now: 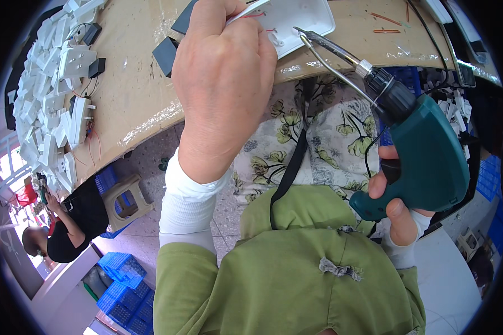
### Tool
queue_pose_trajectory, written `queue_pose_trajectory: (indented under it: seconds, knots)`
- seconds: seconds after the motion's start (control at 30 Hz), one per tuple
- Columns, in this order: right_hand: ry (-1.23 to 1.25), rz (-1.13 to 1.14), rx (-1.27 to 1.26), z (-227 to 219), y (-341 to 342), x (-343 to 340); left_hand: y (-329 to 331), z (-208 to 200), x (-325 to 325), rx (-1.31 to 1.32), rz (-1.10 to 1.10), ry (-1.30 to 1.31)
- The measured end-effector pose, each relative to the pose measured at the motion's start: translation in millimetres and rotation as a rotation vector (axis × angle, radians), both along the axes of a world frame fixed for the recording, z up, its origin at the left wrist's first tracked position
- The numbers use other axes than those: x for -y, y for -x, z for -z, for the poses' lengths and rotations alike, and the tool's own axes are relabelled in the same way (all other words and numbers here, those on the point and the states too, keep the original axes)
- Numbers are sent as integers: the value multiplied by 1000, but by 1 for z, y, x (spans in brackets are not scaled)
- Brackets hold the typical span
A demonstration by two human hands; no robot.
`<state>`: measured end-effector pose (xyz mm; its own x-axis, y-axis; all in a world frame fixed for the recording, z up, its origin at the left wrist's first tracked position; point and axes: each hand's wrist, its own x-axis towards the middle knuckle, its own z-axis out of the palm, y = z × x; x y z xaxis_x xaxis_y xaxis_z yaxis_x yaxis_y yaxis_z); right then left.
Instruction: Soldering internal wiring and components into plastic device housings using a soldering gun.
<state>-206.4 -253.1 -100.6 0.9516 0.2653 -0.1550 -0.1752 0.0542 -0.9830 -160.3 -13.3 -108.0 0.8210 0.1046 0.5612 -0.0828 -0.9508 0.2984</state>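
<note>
Two bare hands share what looks like a soldering step: the left hand point(223, 89) pinches a thin white piece point(250, 9) over a white housing point(310, 19) on the tabletop point(131, 78), the right hand point(399, 215) wraps a green soldering gun point(433, 153), and careful tip placement seems needed next.

A green soldering gun point(433, 153) points at a white case point(307, 18).

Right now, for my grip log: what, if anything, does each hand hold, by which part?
Right hand: green soldering gun, by its handle, near the black trigger. Left hand: at the white casing; its hold cannot be told.
</note>
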Motion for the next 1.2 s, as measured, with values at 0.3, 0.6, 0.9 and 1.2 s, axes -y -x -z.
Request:
queue_pose_trajectory:
  seconds: [0.3,0.6,0.9,1.2]
  knots:
    - [48,19,-1,-6,0,-1,0,0,-2,-6,-3,21]
    - [65,28,-16,-5,1,-2,1,5,-5,-3,-8,31]
    - [-59,-10,-5,2,1,7,3,9,-25,126,103,-64]
    - [-132,98,36,2,4,12,10,16,-25,-18,242,-27]
